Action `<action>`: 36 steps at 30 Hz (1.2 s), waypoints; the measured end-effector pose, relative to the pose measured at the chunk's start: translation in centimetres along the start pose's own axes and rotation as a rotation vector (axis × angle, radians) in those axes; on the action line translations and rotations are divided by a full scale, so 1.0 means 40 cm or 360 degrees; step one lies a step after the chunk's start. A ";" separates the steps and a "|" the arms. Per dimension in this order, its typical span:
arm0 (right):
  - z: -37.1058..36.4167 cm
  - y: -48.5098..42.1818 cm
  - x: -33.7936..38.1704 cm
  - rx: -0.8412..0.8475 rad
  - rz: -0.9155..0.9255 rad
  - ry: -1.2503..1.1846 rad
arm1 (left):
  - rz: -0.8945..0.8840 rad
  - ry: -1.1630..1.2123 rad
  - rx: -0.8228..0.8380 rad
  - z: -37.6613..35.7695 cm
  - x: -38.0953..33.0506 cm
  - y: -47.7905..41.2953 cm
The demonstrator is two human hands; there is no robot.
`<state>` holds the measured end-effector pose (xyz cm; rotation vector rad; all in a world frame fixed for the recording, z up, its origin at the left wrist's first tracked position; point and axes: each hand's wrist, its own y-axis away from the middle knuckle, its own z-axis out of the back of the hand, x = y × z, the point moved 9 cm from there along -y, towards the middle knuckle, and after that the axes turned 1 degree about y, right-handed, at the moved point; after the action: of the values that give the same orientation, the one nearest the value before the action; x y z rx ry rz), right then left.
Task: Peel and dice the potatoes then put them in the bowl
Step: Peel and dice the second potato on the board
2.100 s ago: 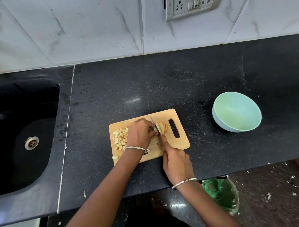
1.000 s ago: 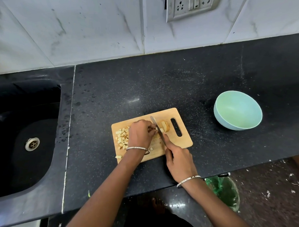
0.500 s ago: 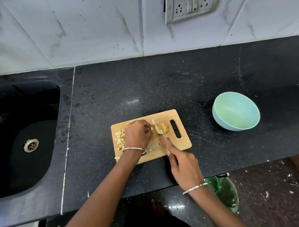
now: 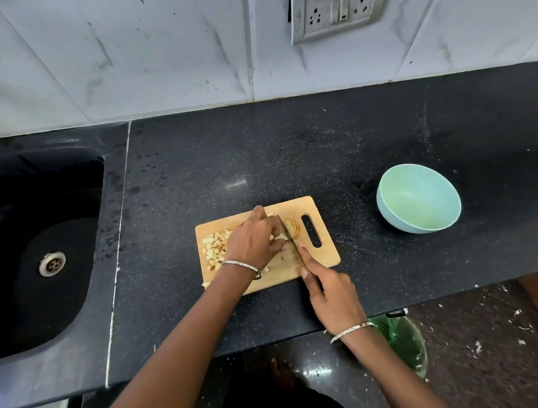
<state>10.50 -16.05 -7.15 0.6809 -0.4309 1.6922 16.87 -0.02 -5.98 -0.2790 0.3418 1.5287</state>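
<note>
A small wooden cutting board (image 4: 325, 257) lies on the black counter. Diced potato pieces (image 4: 214, 248) are piled at its left end. Near the handle slot, a sliced potato chunk (image 4: 293, 228) lies just right of the blade. My left hand (image 4: 254, 241) holds cut potato strips against the board with curled fingers. My right hand (image 4: 330, 290) grips a knife (image 4: 289, 233), index finger along its spine, the blade set between my left fingers and the chunk. A pale green bowl (image 4: 418, 197) stands to the right, nothing visible inside it.
A black sink (image 4: 41, 254) with a metal drain fills the left. A tiled wall with a switch plate (image 4: 333, 9) rises behind the counter. Below the counter's front edge, a bin with a green liner (image 4: 403, 340) stands on a littered floor.
The knife has moved back up onto the potato, blade between my left fingers and the sliced chunk. My left hand stays on the strips.
</note>
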 end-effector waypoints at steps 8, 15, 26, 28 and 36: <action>-0.034 0.004 -0.006 0.0028 0.0039 -0.0127 | 0.0023 -0.0047 -0.0006 -0.001 0.033 0.031; -0.053 0.000 -0.013 0.0025 0.0027 -0.0247 | 0.0025 -0.0064 0.0032 0.005 0.037 0.031; -0.053 0.017 0.000 0.0018 0.0083 -0.0222 | 0.0003 -0.0320 0.0039 -0.001 0.030 0.050; -0.057 0.020 0.004 0.0032 0.0080 -0.0229 | 0.0049 -0.0241 0.0010 0.014 0.046 0.054; -0.062 0.033 0.025 0.0041 0.0077 -0.0295 | 0.0147 -0.0169 -0.0091 0.067 0.104 0.058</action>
<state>8.58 -14.07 -8.31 0.8566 -0.5607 1.6893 14.71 4.92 -5.03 -0.2286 0.2299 1.6392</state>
